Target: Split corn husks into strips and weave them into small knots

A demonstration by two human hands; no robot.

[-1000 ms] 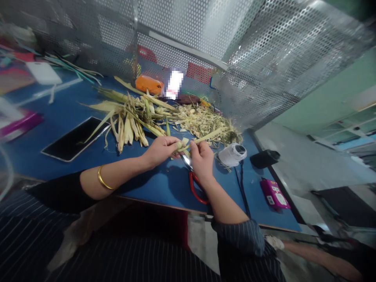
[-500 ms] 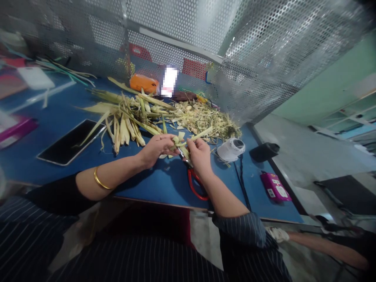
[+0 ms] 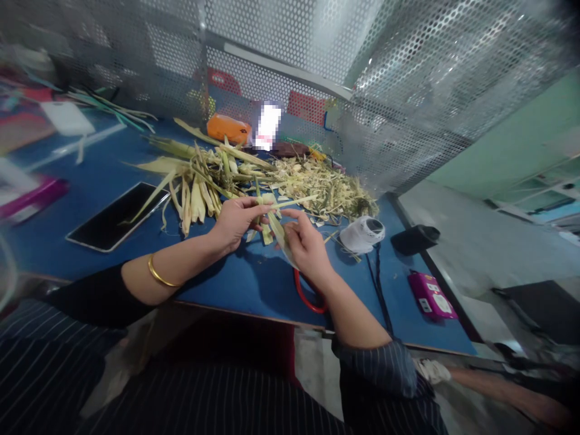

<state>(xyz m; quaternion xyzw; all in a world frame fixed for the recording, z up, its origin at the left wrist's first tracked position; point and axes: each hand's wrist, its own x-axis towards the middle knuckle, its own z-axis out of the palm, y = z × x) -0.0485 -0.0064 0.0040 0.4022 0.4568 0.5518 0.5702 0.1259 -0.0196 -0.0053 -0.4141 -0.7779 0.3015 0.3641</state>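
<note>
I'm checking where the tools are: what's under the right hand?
A red loop handle shows below the right hand, against the blue tabletop. What it joins cannot be seen: the hand and a pale husk strip cover that spot.

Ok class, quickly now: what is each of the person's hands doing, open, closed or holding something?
Left hand: closed, pinching pale green strips.
Right hand: index finger extended, others curled beside the strips; whether it grips cannot be told.
</note>
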